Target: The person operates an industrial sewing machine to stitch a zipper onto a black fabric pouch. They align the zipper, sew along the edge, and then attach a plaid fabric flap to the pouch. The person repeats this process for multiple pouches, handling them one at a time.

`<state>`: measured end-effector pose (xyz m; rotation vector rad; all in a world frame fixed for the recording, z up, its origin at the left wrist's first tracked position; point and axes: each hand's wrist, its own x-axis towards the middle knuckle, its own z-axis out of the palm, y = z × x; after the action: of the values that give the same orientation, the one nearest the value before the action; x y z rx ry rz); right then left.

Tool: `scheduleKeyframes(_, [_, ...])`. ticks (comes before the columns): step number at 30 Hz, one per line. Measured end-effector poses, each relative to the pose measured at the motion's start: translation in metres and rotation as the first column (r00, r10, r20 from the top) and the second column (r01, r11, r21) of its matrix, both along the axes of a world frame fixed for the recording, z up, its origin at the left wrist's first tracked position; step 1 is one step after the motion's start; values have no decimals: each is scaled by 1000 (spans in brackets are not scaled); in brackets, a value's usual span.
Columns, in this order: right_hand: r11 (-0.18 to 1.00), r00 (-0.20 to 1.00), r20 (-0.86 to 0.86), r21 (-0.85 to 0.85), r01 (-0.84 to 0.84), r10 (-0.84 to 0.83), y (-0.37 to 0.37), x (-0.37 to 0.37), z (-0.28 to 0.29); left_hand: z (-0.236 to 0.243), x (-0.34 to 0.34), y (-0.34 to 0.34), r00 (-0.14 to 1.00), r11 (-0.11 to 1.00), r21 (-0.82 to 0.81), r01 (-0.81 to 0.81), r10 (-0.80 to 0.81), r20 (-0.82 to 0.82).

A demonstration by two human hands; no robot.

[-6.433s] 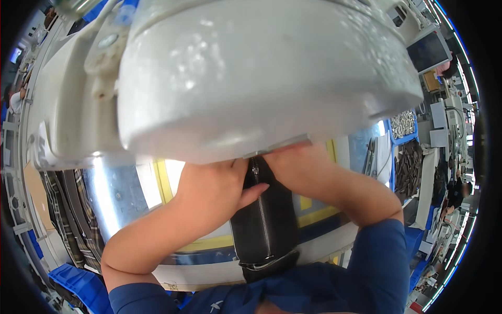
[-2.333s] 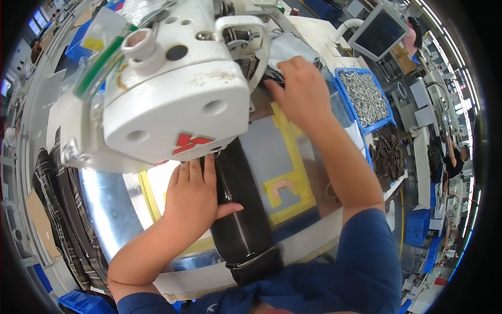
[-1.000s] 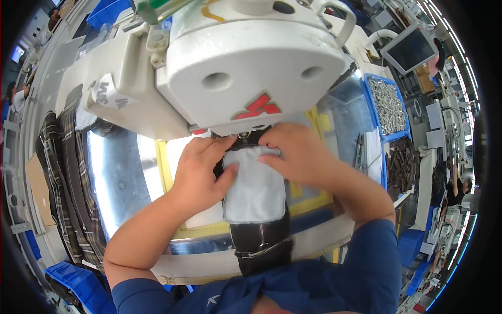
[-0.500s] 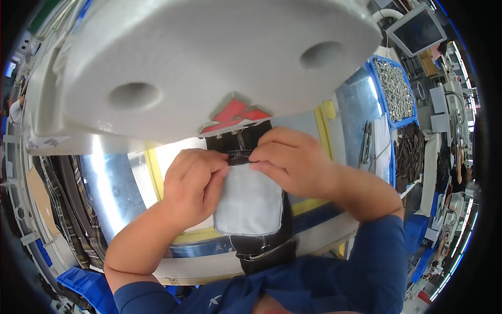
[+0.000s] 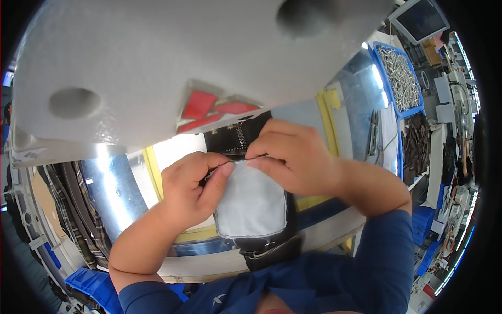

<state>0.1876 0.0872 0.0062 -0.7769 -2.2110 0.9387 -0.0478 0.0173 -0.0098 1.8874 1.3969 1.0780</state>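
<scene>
In front of me lies a black fabric piece [image 5: 224,138] with metal zippers, running from under the machine head toward my body. Over it sits a pale grey pocket lining [image 5: 251,204], roughly rectangular with rounded lower corners and a stitched edge. My left hand [image 5: 188,183] pinches the lining's top edge at its left end, thumb on the pale cloth. At the right end of that same edge, my right hand [image 5: 295,157] pinches it between thumb and fingers. A zipper [image 5: 241,137] shows just beyond my fingertips. The black fabric under the lining is mostly hidden.
A large grey machine head [image 5: 157,57] with a red emblem hangs right over the work. Yellow tape strips [image 5: 328,123] mark the table. To the right are a blue tray [image 5: 375,57] of metal parts, scissor-like tools [image 5: 373,133] and a pile of dark pieces [image 5: 415,144]. Plaid cloth [image 5: 86,225] hangs left.
The view has shifted, so the machine head appears farther left. My hands have drawn slightly toward me, and the band of black fabric between my fingertips has narrowed, the lining's edge now gripped.
</scene>
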Motion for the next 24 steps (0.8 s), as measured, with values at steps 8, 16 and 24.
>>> scheduleKeyframes(8, [995, 999, -33, 98, 21, -18, 2, -4, -10, 1, 1, -1, 999, 1000, -13, -22, 22, -23])
scheduleKeyframes(16, [862, 984, -52, 493, -121, 168, 8, 4, -10, -3, -5, 2, 996, 953, 296, 58, -36, -78])
scheduleKeyframes(24, [960, 968, -178, 245, -133, 179, -2, -2, 4, -2, -13, 1, 958, 803, 535, 262, -148, -246])
